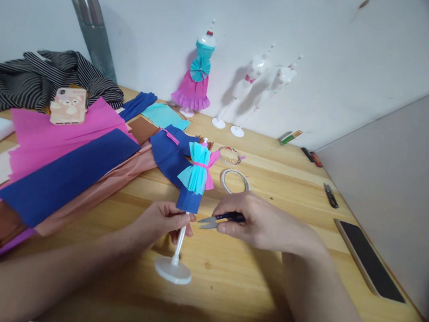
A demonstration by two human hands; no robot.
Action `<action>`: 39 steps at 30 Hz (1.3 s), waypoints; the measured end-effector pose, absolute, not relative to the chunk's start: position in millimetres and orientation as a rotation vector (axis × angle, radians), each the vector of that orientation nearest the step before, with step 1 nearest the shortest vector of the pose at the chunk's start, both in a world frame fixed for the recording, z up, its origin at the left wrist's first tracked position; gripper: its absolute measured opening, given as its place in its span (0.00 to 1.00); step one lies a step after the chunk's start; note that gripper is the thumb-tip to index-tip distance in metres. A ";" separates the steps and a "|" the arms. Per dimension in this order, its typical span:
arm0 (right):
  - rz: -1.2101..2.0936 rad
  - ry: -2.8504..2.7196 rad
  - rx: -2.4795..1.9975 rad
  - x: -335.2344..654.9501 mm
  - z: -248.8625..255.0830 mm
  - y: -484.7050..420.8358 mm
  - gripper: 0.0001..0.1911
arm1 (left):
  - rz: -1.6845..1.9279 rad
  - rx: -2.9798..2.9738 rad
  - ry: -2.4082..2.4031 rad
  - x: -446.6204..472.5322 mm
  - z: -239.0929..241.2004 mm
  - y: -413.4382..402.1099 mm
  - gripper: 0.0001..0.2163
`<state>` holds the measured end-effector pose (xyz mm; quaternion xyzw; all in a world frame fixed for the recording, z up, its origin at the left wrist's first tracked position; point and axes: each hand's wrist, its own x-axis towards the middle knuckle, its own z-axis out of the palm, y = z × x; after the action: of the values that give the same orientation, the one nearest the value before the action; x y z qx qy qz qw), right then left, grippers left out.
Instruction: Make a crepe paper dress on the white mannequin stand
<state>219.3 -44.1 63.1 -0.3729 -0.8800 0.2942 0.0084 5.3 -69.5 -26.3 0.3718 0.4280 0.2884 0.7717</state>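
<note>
My left hand (164, 223) is closed round the white pole of a small mannequin stand (174, 267), just under its blue paper skirt. The mannequin (197, 179) wears a blue, cyan and pink crepe-paper dress tied with a pink band. My right hand (259, 222) grips small thread snips (217, 220), whose blades point left at the skirt's lower hem, almost touching it.
Sheets of pink, blue, brown and cyan crepe paper (63, 168) cover the table's left. A phone (68, 105) lies on striped cloth. A dressed mannequin (198, 74) and two bare ones (251, 84) stand by the wall. Wire rings (235, 180), another phone (369, 260) and small tools lie right.
</note>
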 end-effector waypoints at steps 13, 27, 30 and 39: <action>0.885 -2.975 -1.309 218.9 54.9 -39.1 0.04 | 0.298 1.058 1.251 8.7 -20.8 -69.7 0.16; -0.161 -2.610 -0.960 206.9 38.0 -40.8 0.16 | 0.492 0.884 1.036 4.3 -17.1 -68.0 0.19; -0.160 -2.595 -0.930 205.8 34.8 -38.7 0.14 | 0.448 0.927 1.094 3.6 -18.2 -67.4 0.17; -0.149 -2.581 -0.916 203.6 34.0 -40.0 0.15 | 0.303 1.460 1.364 0.7 -8.2 -66.3 0.18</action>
<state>203.6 -40.0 34.0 -0.3273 -0.9223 -0.0532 0.1983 0.7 -66.3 -8.2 0.6121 0.5717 0.1268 0.5315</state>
